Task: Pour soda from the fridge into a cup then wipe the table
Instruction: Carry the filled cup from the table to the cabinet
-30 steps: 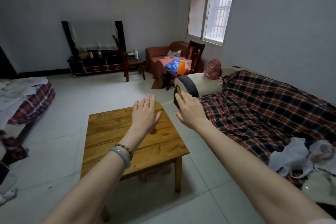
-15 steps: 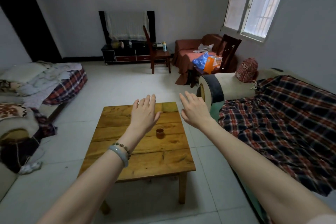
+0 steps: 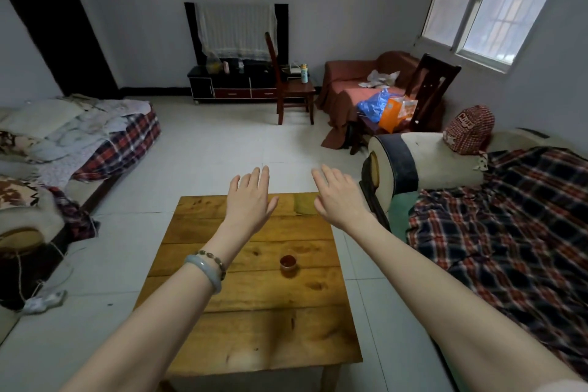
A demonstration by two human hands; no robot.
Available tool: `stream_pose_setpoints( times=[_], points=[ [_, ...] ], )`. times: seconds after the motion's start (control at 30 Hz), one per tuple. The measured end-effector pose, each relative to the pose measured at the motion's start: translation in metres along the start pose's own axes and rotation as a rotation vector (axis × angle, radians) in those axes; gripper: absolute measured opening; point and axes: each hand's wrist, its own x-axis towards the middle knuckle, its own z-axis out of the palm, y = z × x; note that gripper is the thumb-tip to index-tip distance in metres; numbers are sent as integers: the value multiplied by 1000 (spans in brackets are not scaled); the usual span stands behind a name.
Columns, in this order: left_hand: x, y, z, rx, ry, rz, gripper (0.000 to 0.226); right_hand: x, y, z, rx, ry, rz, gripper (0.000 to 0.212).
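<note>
While I watched through the head camera, the cup [image 3: 288, 264] stood upright on the wooden worktop [image 3: 254, 344], a little right of its middle. It was small, and its inside looked reddish brown; I could not tell whether anything was in it. It sat between the two forearms, touching neither.

Both hands were stretched out beyond it, palms down, fingers straight and slightly spread, grasping nothing. The left hand [image 3: 249, 200] hung over the far part of the worktop, and the right hand [image 3: 339, 199] over its far right corner. A pale bangle [image 3: 203, 274] and a beaded bracelet [image 3: 211, 259] circled the left wrist. Between the hands, at the far edge of the worktop, lay a dull green patch [image 3: 304, 204]; cloth or stain, I could not say.

Just right of the worktop stood a sofa under a plaid blanket [image 3: 509, 248], with a red checked backpack [image 3: 469, 129] on its pale arm. To the left, another plaid cover [image 3: 121, 137] lay under crumpled bedding. Across the white tiled floor [image 3: 222, 143], a wooden chair [image 3: 291, 89] carrying a small bottle [image 3: 304, 72] stood before a dark low cabinet [image 3: 235, 86]. Near them were an armchair draped in brown cloth [image 3: 350, 79] and a second chair bearing a blue bag [image 3: 374, 106] and an orange bag [image 3: 396, 113], below the window [image 3: 496, 0].
</note>
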Motion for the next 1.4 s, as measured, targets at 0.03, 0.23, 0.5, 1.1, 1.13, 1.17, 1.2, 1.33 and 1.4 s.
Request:
stream_pose_setpoints(
  times=[0.03,0.23,0.5,1.1,1.13,1.17,1.2,1.33,1.4],
  points=[
    [12,-4,6,6,-7,8,69,13,3,6,4,0,3,56],
    [67,-23,42,16,-54,66,69,66,12,50,73,9,49,53],
    [69,-28,111,-63,-208,98,73,65,5,131,165,-156,76,56],
    [3,22,318,-435,-684,-191,89,14,-1,346,773,-592,328,53],
    [2,26,329,-502,-671,-251,92,13,-2,357,854,-600,394,53],
    [1,30,340,-574,-650,-320,96,12,-2,369,919,-608,449,53],
    [1,33,351,-641,-627,-384,100,11,-3,381,974,-619,487,53],
    [-5,45,388,-774,-626,-500,109,6,-4,418,1052,-677,490,55],
    [-10,50,405,-789,-626,-503,106,4,-6,432,1080,-696,496,56]
  ],
)
